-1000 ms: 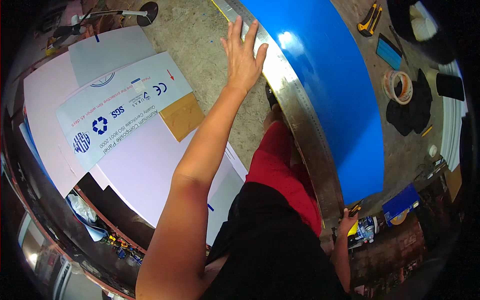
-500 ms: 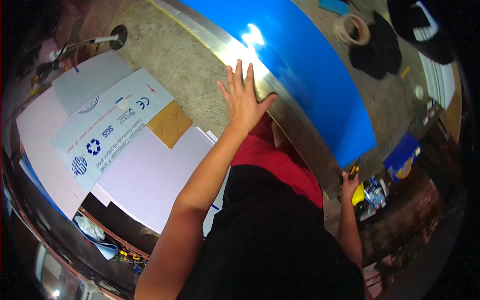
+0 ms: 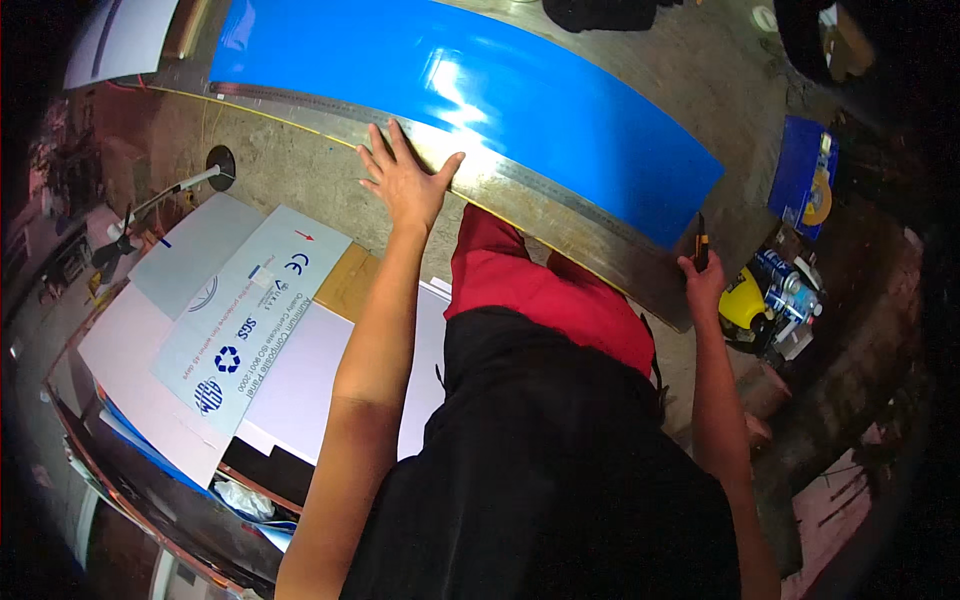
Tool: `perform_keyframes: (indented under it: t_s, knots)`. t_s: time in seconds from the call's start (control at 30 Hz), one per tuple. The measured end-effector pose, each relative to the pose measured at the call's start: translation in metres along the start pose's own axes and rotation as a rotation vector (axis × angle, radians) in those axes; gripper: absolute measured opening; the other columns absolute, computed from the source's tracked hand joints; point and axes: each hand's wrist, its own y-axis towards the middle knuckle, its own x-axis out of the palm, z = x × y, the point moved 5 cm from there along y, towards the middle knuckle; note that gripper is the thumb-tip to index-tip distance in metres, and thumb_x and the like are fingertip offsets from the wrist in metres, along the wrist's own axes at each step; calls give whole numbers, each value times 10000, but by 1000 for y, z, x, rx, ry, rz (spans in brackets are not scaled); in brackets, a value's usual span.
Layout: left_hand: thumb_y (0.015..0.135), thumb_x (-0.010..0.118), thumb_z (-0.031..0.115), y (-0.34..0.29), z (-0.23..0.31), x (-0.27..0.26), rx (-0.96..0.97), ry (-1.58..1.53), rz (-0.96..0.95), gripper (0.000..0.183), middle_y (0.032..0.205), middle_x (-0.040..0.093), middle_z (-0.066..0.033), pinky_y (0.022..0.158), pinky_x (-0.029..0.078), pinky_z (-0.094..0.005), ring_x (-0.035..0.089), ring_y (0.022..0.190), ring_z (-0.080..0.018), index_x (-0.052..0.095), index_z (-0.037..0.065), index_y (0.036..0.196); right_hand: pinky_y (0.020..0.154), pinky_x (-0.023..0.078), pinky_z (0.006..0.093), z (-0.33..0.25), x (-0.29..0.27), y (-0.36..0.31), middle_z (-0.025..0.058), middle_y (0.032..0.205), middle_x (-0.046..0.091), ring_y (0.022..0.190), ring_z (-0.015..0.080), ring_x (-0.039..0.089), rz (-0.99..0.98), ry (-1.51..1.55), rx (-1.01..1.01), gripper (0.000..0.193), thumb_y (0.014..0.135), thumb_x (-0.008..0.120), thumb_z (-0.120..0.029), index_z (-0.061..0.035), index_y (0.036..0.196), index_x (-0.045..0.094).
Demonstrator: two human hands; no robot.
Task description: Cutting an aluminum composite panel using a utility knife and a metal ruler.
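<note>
A long bright blue sheet (image 3: 560, 120) lies across the metal worktop (image 3: 600, 245) in front of me. Along its near edge runs a long metal ruler (image 3: 545, 187) with fine markings. With fingers spread, my left hand (image 3: 408, 188) rests flat on the shiny metal by the sheet's near edge. My right hand (image 3: 704, 285) grips a black and orange utility knife (image 3: 702, 246). The knife points away from me, beside the sheet's right corner. Whether its blade touches anything is too small to tell.
Stacked panels (image 3: 255, 310) lie at the left, beside a brown block (image 3: 350, 285). A blue case with a tape roll (image 3: 818, 196) stands at the right. Closer are a yellow object (image 3: 742, 300) and several bottles or cans (image 3: 790, 290). Dark cloth (image 3: 600, 12) lies at the far side.
My view has turned, so more of the blue sheet's left end shows. My left hand stays flat and spread on the metal; my right hand still grips the utility knife near the right corner.
</note>
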Motion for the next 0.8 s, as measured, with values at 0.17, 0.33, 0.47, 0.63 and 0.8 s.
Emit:
perform_keyframes:
  t_s: [0.17, 0.33, 0.47, 0.63, 0.8]
  knots:
    - [733, 793, 780, 1, 1, -3, -14, 31, -15, 1313, 1747, 107, -216, 1168, 146, -813, 60, 1589, -526, 190, 119, 1694, 1071, 471, 488, -21, -5, -7, 290, 1385, 607, 1286, 420, 605, -82, 1, 103, 662, 899, 850, -327, 81, 1360, 606]
    - [765, 780, 767, 1, 2, -4, -38, 48, -45, 1273, 1761, 72, -173, 1189, 140, -788, 27, 1600, -500, 171, 154, 1700, 926, 490, 444, -28, -4, -10, 196, 1084, 677, 1022, 349, 666, 9, 41, 10, 414, 873, 871, -253, 51, 1072, 672]
    - [769, 769, 776, 1, 5, -4, -48, 51, -61, 1275, 1760, 79, -175, 1192, 140, -787, 37, 1600, -497, 158, 158, 1702, 898, 491, 432, -3, 3, -4, 181, 1044, 676, 981, 328, 660, 26, 61, 6, 407, 879, 866, -261, 49, 1059, 673]
    - [737, 775, 803, 2, 0, -2, -42, 67, -47, 1317, 1750, 82, -202, 1175, 153, -810, 40, 1597, -504, 165, 143, 1700, 1146, 427, 504, -11, 3, -3, 332, 1522, 499, 1414, 431, 508, -187, 60, 180, 821, 901, 844, -401, 97, 1470, 525]
    - [735, 775, 804, 2, 0, -4, -54, 73, -49, 1318, 1750, 82, -200, 1175, 145, -813, 39, 1596, -504, 160, 153, 1701, 1073, 461, 477, -21, -1, -5, 265, 1344, 626, 1249, 365, 620, -248, 186, 209, 774, 904, 847, -398, 92, 1431, 562]
